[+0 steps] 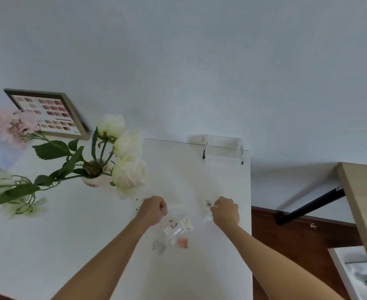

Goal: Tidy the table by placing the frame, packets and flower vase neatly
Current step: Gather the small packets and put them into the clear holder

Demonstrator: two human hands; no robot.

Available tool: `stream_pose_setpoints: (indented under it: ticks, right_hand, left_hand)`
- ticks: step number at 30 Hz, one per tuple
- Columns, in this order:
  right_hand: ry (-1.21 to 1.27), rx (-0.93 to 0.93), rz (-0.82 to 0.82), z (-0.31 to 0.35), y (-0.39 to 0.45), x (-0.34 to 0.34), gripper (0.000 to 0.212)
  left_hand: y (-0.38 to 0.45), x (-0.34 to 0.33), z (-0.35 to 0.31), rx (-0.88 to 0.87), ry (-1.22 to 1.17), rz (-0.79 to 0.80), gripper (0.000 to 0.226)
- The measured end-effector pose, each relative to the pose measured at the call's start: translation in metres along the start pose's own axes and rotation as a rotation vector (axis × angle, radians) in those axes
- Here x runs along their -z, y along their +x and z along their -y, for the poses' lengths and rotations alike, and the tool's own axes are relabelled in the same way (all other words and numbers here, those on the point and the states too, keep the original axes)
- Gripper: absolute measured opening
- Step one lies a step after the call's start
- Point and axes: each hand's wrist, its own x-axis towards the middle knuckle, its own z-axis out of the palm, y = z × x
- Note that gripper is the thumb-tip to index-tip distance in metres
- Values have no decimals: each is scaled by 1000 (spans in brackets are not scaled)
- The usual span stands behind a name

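Note:
On the white table (pixel 81 234) a small round vase (pixel 96 177) holds white roses and leafy stems at the left. A framed colour chart (pixel 48 112) leans against the wall behind it. Several small clear packets (pixel 174 231) of beads and bits lie between my hands near the table's middle. My left hand (pixel 153 210) is closed on the edge of a clear packet. My right hand (pixel 226 211) pinches another clear packet with a barcode label (pixel 208 203).
A clear acrylic stand (pixel 222 149) sits at the table's far edge against the wall. The table's right edge (pixel 251 213) drops to a dark wood floor. A wooden desk (pixel 362 213) with a black brace stands to the right. Pink blossoms (pixel 7 123) hang at far left.

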Motion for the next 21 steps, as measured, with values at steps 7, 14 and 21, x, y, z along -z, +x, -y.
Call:
stream_pose_setpoints:
  ticks: [7,14,21]
  right_hand:
    - [380,67,-21,-32,12,55,16]
    - [637,60,-218,-42,34,132,12]
    - [719,100,-390,-28,70,177,18]
  left_hand:
    - [-14,15,-42,-130,-83,-93,12]
    - [17,20,-118,-263,-329,-298,6]
    - [94,22,-174,-277,-439,-469,9]
